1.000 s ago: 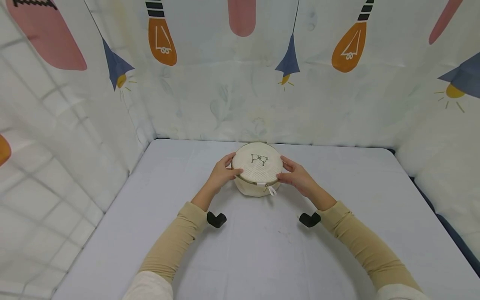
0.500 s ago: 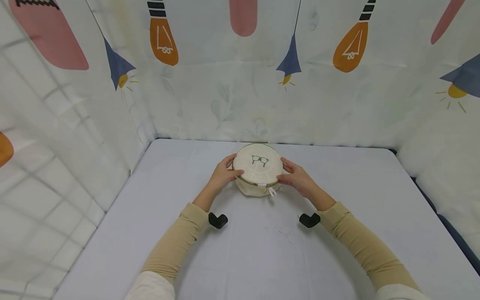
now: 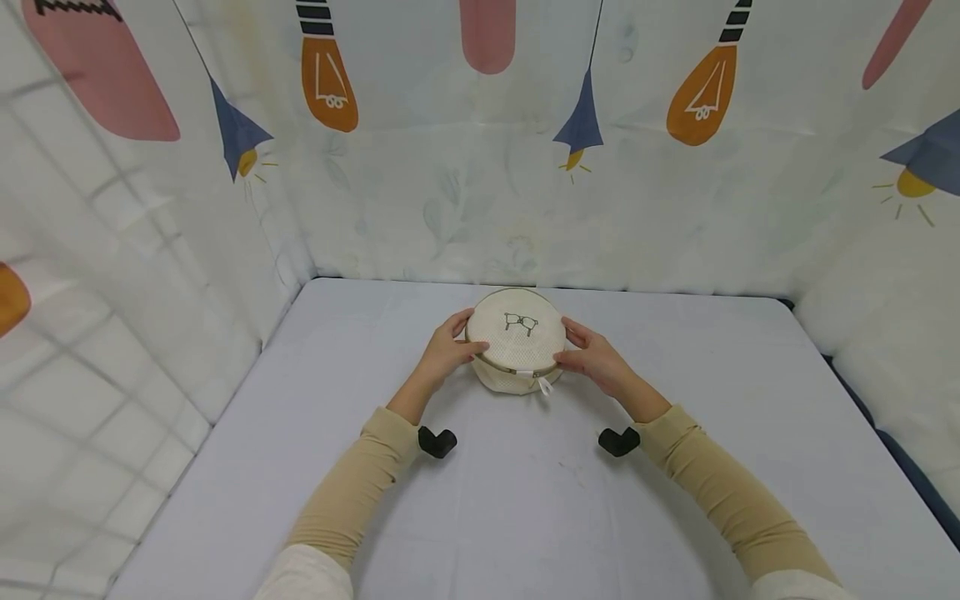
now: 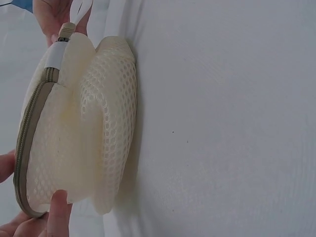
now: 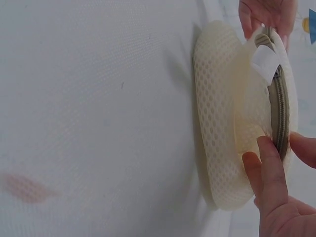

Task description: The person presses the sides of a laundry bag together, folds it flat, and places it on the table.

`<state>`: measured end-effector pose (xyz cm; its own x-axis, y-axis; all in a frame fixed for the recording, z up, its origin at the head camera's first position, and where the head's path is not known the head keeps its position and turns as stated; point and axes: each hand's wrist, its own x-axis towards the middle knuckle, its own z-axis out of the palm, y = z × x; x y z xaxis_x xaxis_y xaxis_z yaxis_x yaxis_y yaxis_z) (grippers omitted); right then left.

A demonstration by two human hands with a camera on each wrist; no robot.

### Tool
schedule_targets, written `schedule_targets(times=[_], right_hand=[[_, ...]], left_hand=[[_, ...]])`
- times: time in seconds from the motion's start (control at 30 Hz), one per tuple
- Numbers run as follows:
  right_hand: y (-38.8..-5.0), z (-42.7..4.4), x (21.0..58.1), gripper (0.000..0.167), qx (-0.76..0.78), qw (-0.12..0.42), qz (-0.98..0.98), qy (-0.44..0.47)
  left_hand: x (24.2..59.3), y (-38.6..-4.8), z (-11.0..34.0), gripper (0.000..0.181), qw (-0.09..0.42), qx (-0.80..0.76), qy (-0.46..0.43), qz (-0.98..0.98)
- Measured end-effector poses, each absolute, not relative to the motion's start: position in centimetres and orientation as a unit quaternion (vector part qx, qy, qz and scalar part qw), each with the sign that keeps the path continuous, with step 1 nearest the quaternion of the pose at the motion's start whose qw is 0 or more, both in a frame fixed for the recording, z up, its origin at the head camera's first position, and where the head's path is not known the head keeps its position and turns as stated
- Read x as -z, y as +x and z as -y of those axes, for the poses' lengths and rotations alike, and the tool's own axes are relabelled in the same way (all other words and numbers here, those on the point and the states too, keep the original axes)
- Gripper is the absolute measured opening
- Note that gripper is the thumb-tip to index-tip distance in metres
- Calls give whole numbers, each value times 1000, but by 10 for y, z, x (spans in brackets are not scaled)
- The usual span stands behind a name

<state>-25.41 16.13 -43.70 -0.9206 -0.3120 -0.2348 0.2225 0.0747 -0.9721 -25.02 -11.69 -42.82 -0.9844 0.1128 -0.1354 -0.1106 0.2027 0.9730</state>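
A round cream mesh laundry bag (image 3: 516, 346) sits on the table's far part, its flat lid facing up with a dark line drawing on it. At the left rim, my left hand (image 3: 444, 352) pinches the lid's edge between thumb and fingers. My right hand (image 3: 598, 358) grips the opposite edge the same way. An olive zipper (image 4: 27, 133) runs round the rim below the lid, with a white tab (image 5: 265, 63) across it. A white pull loop (image 3: 545, 385) hangs at the front. Under the rim, the mesh side (image 5: 212, 103) sags in folds.
A white cloth covers the table (image 3: 517, 500). Behind it hangs a pale curtain (image 3: 465, 200) printed with bulbs and lamps, which also closes in the left side. Small black pieces (image 3: 437, 442) stick out at both wrists, beside the beige sleeves (image 3: 341, 492).
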Motion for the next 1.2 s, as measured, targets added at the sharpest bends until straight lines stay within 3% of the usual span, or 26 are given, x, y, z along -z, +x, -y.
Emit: schedule_targets(times=[1.2], right_hand=[[-257, -158, 445, 83, 661, 200, -722, -20]], left_hand=[[442, -250, 116, 78, 82, -629, -13, -773]])
